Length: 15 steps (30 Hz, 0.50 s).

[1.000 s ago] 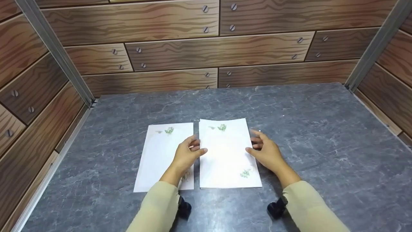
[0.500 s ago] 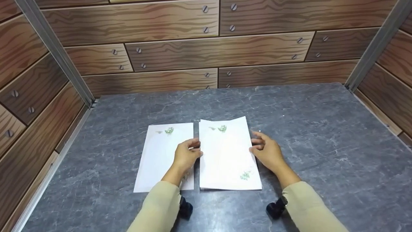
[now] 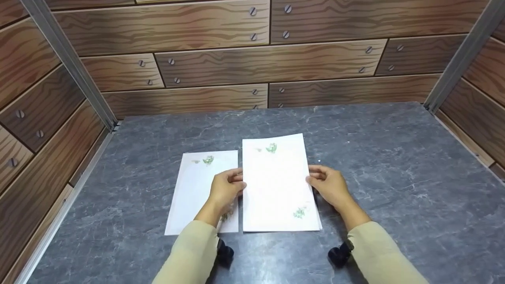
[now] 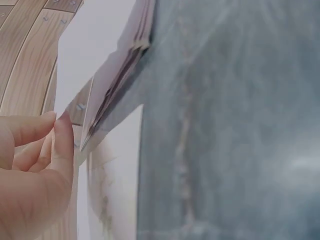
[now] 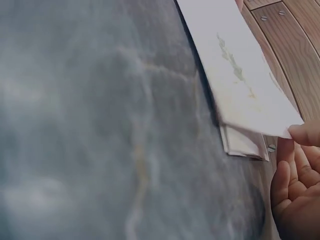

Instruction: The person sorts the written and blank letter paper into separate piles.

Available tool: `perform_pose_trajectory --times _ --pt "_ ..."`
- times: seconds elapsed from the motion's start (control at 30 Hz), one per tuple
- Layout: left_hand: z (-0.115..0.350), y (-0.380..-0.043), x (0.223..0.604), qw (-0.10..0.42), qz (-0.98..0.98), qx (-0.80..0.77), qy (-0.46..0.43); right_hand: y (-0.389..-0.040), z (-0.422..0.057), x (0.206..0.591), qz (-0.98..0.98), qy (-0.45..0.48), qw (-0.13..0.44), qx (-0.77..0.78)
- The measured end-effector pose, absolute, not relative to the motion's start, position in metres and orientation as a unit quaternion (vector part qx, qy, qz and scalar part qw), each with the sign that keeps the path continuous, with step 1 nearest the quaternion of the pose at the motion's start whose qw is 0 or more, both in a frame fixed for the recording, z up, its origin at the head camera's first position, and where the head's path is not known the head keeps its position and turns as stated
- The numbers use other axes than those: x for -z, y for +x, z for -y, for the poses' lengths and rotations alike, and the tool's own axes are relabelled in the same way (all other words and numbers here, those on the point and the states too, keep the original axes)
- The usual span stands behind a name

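Observation:
In the head view a white sheet of paper (image 3: 274,181) with green floral prints at top and lower right is raised at its far end. My left hand (image 3: 225,189) pinches its left edge between thumb and fingers. The right edge is pinched by my right hand (image 3: 329,185). Under it lies a paper stack (image 3: 320,228), mostly hidden in the head view; its layered edges (image 4: 122,75) show in the left wrist view. In the right wrist view the stack's corner (image 5: 245,142) shows below the lifted sheet.
To the left another printed white sheet (image 3: 195,189) lies on the grey marbled table (image 3: 378,157), partly covered by my left forearm. Wood-patterned walls (image 3: 221,65) and metal corner posts (image 3: 453,59) enclose the table's back and sides.
Both hands have taken hold of the top sheet's side edges. Its far end has risen and shifted away from me off the stack. The left sheet has stayed put.

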State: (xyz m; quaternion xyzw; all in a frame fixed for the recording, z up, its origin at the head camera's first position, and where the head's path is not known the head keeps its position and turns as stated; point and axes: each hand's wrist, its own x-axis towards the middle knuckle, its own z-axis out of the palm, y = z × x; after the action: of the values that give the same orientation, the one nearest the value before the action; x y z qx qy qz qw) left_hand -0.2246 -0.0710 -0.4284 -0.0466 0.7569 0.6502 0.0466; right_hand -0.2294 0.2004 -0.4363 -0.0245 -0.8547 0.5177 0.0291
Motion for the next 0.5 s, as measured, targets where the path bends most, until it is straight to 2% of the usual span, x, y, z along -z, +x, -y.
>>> perform_pose_trajectory --times 0.5 --pt "0.085 -0.227 0.418 0.036 -0.753 -0.655 -0.054 -0.234 -0.184 0.433 0.829 -0.020 0.071 -0.554"
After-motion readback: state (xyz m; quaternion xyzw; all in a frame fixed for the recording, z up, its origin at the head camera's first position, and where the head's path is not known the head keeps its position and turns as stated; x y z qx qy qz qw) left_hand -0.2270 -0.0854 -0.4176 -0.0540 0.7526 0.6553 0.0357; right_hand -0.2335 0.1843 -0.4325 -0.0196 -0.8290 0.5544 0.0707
